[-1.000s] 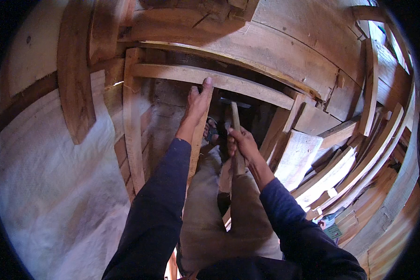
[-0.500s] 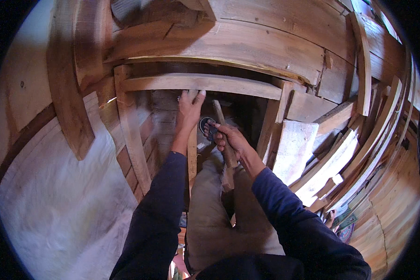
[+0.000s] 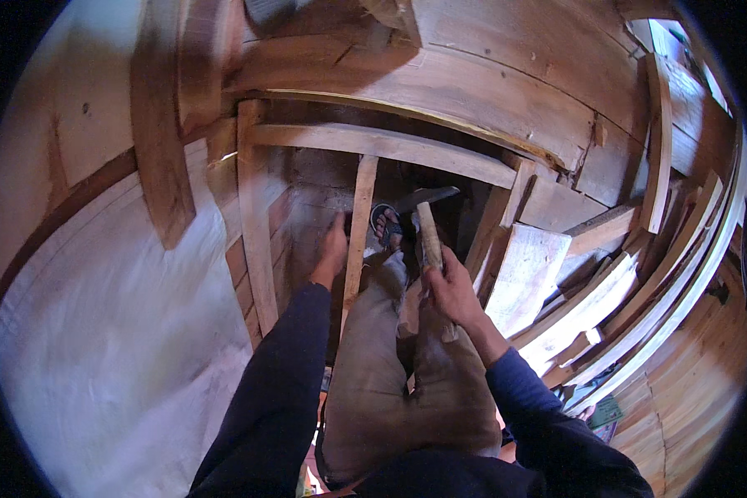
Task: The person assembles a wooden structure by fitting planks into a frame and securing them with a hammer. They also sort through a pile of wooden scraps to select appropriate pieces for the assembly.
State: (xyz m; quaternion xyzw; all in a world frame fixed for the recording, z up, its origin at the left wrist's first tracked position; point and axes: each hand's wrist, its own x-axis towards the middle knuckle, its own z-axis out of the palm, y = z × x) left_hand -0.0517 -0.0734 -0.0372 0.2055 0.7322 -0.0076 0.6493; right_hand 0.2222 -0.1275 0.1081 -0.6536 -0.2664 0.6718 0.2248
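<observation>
My right hand [image 3: 455, 290] is wrapped round the wooden handle of a hammer [image 3: 429, 236], its long dark metal head at the upper end, over my right leg. Left of a thin wooden upright [image 3: 362, 220] is my left hand [image 3: 332, 251], its thumb side toward the wood. The fingers of that hand are mostly hidden, so whether it holds anything does not show. The upright reaches up to a wooden crossbar [image 3: 382, 145]. My foot in a sandal [image 3: 384, 222] shows just right of the upright.
Side posts [image 3: 256, 224] frame the opening below the plank wall [image 3: 473, 79]. A pale sheet [image 3: 116, 324] covers the left side. Several long boards [image 3: 647, 307] lean at the right, beside a short pale board [image 3: 524, 274].
My left hand has left the crossbar and come down beside the upright. My right hand has shifted right and lower, and the hammer's metal head now shows at the top. The view has shifted slightly.
</observation>
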